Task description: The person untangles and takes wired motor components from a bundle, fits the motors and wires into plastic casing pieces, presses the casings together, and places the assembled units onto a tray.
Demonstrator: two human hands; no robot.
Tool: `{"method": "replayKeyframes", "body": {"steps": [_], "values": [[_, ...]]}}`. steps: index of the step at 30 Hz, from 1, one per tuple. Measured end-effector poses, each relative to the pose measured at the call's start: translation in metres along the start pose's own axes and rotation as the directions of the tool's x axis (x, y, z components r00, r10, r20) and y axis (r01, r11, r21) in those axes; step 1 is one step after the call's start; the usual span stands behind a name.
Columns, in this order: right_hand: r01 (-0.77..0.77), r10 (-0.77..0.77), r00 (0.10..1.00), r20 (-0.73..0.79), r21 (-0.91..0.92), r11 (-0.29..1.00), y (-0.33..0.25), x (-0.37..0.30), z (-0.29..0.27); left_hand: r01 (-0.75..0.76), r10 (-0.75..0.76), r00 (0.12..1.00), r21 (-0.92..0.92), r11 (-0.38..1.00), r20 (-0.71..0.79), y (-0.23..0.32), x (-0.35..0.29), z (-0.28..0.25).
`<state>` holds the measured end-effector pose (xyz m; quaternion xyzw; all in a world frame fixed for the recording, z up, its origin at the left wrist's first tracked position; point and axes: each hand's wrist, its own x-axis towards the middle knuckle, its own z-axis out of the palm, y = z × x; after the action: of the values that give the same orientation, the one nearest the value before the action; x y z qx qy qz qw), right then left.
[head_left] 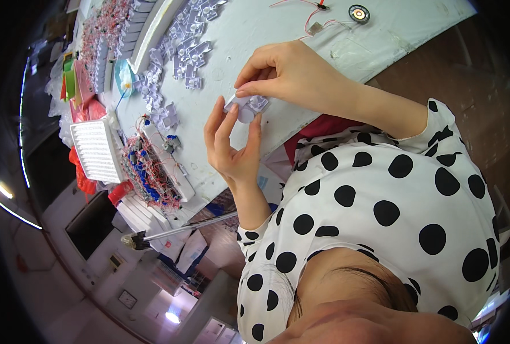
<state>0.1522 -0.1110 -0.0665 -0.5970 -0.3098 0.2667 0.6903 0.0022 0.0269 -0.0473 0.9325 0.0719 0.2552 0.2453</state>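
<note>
Between my hands is a small white, partly clear plastic part (246,113) with a round disc-shaped piece on its near side. My left hand (232,143) is closed on it, the thumb and fingertips pressing its edges from the left and below. Over its upper right side, my right hand (286,71) has its thumb and forefinger pinched together at the part's upper edge. Whether a smaller piece sits in that pinch is hidden. Similar pale plastic parts (193,54) lie in a long loose cluster on the white table (220,74), beyond my hands.
A round speaker (359,14) with thin red wires lies at the far right of the table. To the left are a bundle of wired components (149,172), a white ribbed tray (96,152), and a heap of red-wired pieces (103,28). A blue-rimmed cup (124,77) stands near the parts.
</note>
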Motion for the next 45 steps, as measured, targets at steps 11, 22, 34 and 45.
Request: {"method": "replayKeyframes", "body": {"steps": [11,22,34,45], "values": [[-0.043,0.042,0.999,0.008,0.041,0.998,0.005,0.001,0.0,-0.049,0.046,0.995,0.037,0.998,0.089,-0.009,0.002,-0.009],[0.222,-0.263,0.927,-0.267,-0.174,0.959,0.012,0.005,0.002,0.311,-0.301,0.949,-0.467,0.828,0.098,-0.028,-0.019,0.006],[0.301,-0.338,0.873,-0.352,-0.158,0.94,0.015,0.002,0.002,0.422,-0.425,0.897,-0.527,0.738,0.123,-0.031,-0.024,0.008],[0.326,-0.377,0.847,-0.374,-0.195,0.925,0.017,0.002,0.003,0.315,-0.297,0.949,-0.278,0.907,0.107,-0.019,-0.019,0.01]]}}
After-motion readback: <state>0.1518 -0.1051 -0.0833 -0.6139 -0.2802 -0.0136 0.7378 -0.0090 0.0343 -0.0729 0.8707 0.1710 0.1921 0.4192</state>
